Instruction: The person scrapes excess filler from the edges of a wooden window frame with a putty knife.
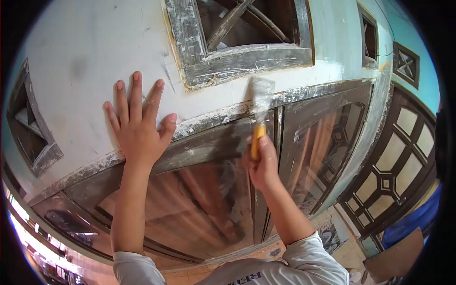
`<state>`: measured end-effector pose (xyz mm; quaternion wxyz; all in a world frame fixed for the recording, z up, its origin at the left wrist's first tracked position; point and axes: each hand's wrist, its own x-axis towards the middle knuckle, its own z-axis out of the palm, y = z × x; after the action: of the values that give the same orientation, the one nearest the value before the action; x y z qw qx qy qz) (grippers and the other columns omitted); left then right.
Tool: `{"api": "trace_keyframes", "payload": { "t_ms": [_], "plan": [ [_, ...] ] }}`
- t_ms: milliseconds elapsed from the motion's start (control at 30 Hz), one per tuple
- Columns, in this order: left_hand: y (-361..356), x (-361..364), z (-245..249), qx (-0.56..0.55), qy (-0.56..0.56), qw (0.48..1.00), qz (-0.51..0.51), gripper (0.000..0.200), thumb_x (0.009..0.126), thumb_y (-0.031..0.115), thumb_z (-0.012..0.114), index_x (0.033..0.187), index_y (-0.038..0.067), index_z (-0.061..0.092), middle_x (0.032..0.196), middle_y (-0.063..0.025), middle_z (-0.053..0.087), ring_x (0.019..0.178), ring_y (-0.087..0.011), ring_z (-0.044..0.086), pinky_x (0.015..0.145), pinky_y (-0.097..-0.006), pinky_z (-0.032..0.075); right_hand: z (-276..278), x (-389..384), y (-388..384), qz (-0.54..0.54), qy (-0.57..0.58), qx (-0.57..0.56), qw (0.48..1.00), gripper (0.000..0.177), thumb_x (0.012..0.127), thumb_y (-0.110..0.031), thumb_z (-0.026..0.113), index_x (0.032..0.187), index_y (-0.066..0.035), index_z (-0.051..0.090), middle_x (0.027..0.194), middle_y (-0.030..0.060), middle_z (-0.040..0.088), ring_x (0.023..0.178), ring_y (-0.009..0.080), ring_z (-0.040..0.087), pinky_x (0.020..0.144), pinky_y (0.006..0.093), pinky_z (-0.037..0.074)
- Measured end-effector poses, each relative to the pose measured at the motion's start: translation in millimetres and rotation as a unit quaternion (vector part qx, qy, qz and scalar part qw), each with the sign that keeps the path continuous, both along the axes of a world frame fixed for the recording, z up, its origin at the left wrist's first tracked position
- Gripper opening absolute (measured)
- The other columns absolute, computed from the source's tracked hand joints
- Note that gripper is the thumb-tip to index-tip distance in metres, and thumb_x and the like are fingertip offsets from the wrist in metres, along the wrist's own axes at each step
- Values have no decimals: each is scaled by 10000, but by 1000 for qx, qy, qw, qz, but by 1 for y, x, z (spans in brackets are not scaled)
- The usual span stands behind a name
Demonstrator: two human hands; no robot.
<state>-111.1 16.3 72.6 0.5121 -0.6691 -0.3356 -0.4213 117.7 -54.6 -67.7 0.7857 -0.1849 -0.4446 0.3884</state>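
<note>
My left hand (141,128) lies flat on the white wall (104,52) with its fingers spread, just above the dark window frame. In my right hand (263,164) is a putty knife (259,137), gripped by its yellow handle. Its wide blade, smeared with white, points up and rests over the strip of wall below a small vent opening. The vent's worn wooden frame (247,61) has white smears and crossed bars inside. Under the blade runs the top rail (218,116) of the brown window, also marked with white.
Glass window panels (199,204) with curtains behind them fill the space below my hands. To the right stands a dark door (392,161) with pale panes. A blue cloth (413,218) and a brown board (399,254) are at the lower right. Another wooden vent (33,123) is at the left.
</note>
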Motion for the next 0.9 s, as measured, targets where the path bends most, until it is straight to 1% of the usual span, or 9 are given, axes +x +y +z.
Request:
{"api": "trace_keyframes", "payload": {
  "t_ms": [167, 300, 367, 567, 633, 700, 767, 867, 900],
  "plan": [
    [-1, 2, 0, -8, -3, 1000, -5, 561, 933, 475, 513, 1456, 271, 509, 1613, -61, 316, 1496, -358, 235, 1169, -614, 132, 7, 1, -3, 5, 45, -73, 996, 446, 996, -525, 475, 1043, -85, 534, 590, -9, 405, 473, 84, 354, 433, 258, 262],
    [0, 2, 0, 0, -6, 1000, -1, 555, 926, 485, 511, 1443, 282, 523, 1607, -57, 330, 1489, -354, 254, 1172, -605, 124, 6, 14, -6, 2, 26, -31, 999, 413, 1006, -485, 461, 1044, -80, 533, 587, -10, 395, 464, 90, 342, 433, 249, 266],
    [-1, 1, 0, 0, 1, 1000, 0, 558, 935, 479, 509, 1448, 259, 519, 1616, -58, 312, 1494, -357, 240, 1167, -612, 138, 16, 37, 0, -1, 105, -5, 994, 391, 1022, -447, 442, 1047, -71, 547, 576, -23, 380, 441, 90, 296, 435, 245, 261],
    [0, 3, 0, 10, -3, 1000, 3, 561, 946, 482, 489, 1451, 239, 513, 1618, -63, 308, 1495, -360, 237, 1169, -604, 139, 3, 29, -10, 64, -37, -14, 997, 357, 1028, -421, 445, 1034, -79, 548, 577, -13, 363, 471, 95, 332, 441, 259, 259],
    [1, 3, 0, 19, 1, 1000, 4, 568, 948, 481, 484, 1453, 222, 509, 1619, -73, 303, 1499, -363, 226, 1168, -608, 138, 9, 49, -5, 1, 108, -60, 992, 344, 1026, -417, 452, 1035, -85, 540, 571, -7, 364, 467, 91, 325, 443, 253, 255],
    [0, 3, -1, 18, 3, 1000, 8, 572, 950, 478, 481, 1458, 216, 502, 1621, -78, 298, 1501, -364, 220, 1169, -609, 135, 8, 81, 1, 4, 103, 16, 995, 361, 1014, -435, 471, 1015, -79, 530, 585, -8, 386, 451, 79, 299, 432, 244, 247],
    [0, 4, 1, 22, 1, 1000, 11, 576, 952, 475, 479, 1463, 210, 494, 1622, -83, 292, 1503, -366, 213, 1170, -610, 132, 13, 72, -3, 4, 135, -41, 990, 359, 1015, -455, 469, 1001, -101, 530, 529, -30, 343, 422, 88, 306, 455, 270, 273],
    [1, 4, -2, 23, 6, 1000, 7, 586, 953, 460, 479, 1480, 205, 470, 1625, -88, 283, 1505, -369, 203, 1170, -613, 125, 1, 69, -12, 64, -56, -17, 996, 379, 1002, -479, 479, 1022, -108, 551, 534, -30, 348, 434, 82, 315, 450, 271, 273],
    [2, 5, -2, 22, 4, 1000, 8, 590, 951, 452, 481, 1485, 203, 461, 1628, -86, 277, 1507, -369, 198, 1171, -614, 121, 0, 78, -10, 64, -54, -16, 996, 379, 1002, -479, 479, 1022, -108, 551, 534, -30, 348, 434, 82, 315, 450, 271, 273]
  ]
}}
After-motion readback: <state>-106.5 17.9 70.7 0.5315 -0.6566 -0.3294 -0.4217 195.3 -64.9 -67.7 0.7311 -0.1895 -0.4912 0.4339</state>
